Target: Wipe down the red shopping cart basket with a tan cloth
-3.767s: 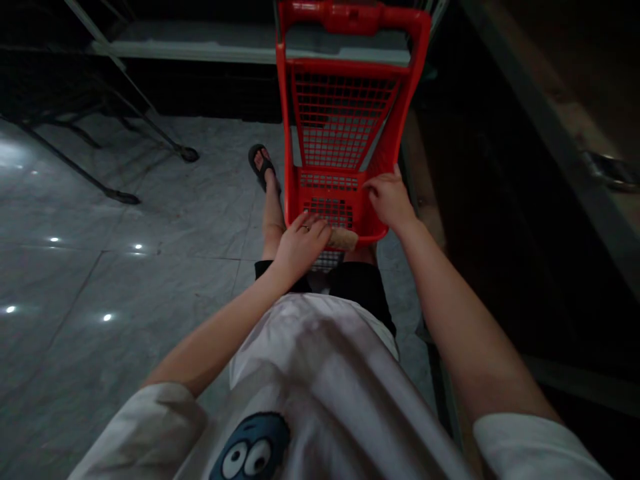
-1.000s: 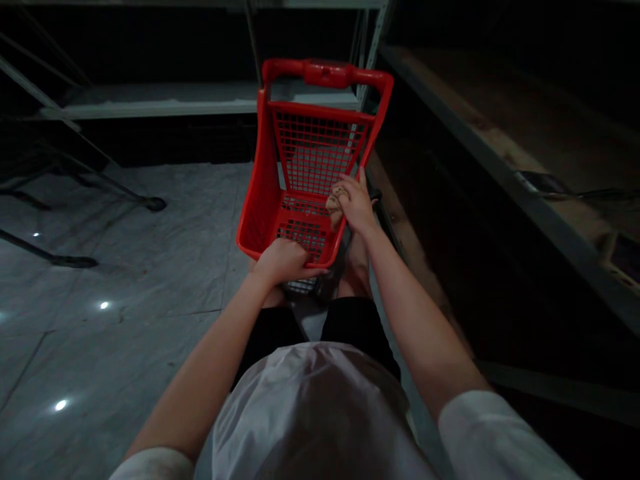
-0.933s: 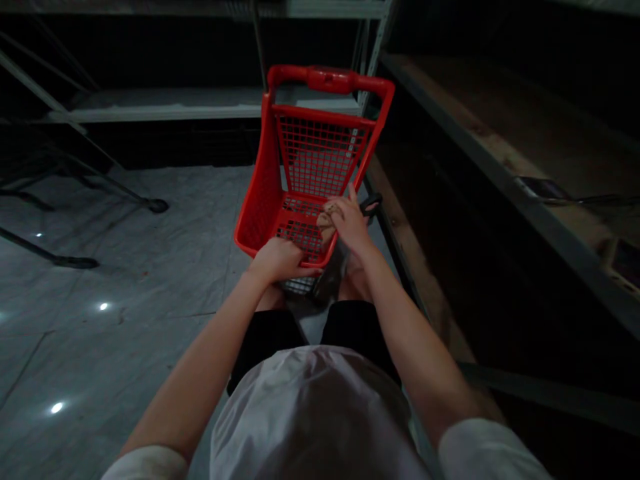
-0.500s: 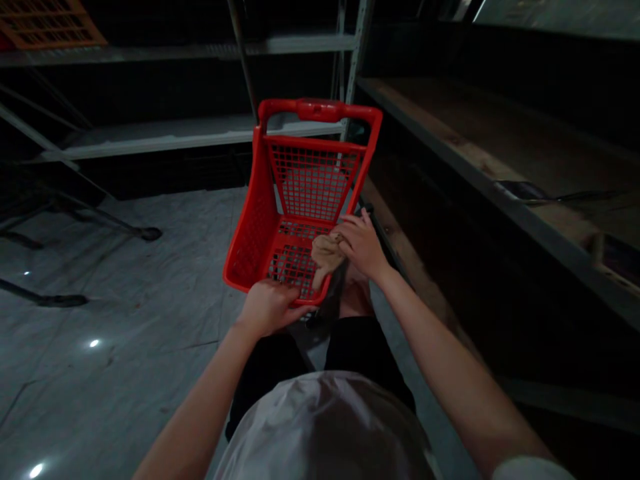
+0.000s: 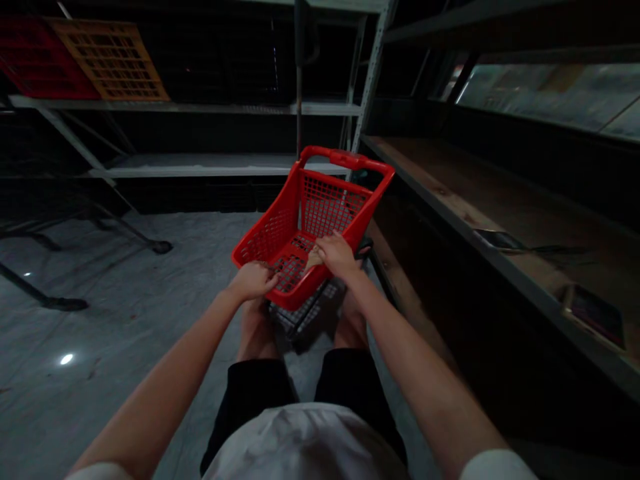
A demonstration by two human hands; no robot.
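A red plastic shopping cart (image 5: 281, 223) with lattice walls stands before my legs, its handle bar on the far side. My left hand (image 5: 254, 280) grips the near left corner of its rim, fingers curled over the edge. At the right side of the basket, my right hand (image 5: 336, 255) is closed on a crumpled tan cloth (image 5: 314, 259), pressing it against the inner side near the rim. Part of the cloth is hidden under the fingers. Under the basket, a dark wheeled frame partly shows between my feet.
Behind the cart is a pale metal rack (image 5: 220, 167) bearing a red crate (image 5: 40, 63) and an orange crate (image 5: 113, 61). A dark pole (image 5: 299, 110) stands upright there. Along the right runs a wooden shelf (image 5: 450, 177) with a phone (image 5: 597, 315). Black legs (image 5: 160, 247) rest on the floor at left.
My right hand has moved with the cloth from the right rim farther into the basket. The cart now appears turned, and my head view has tilted up. My left hand stays on the near rim.
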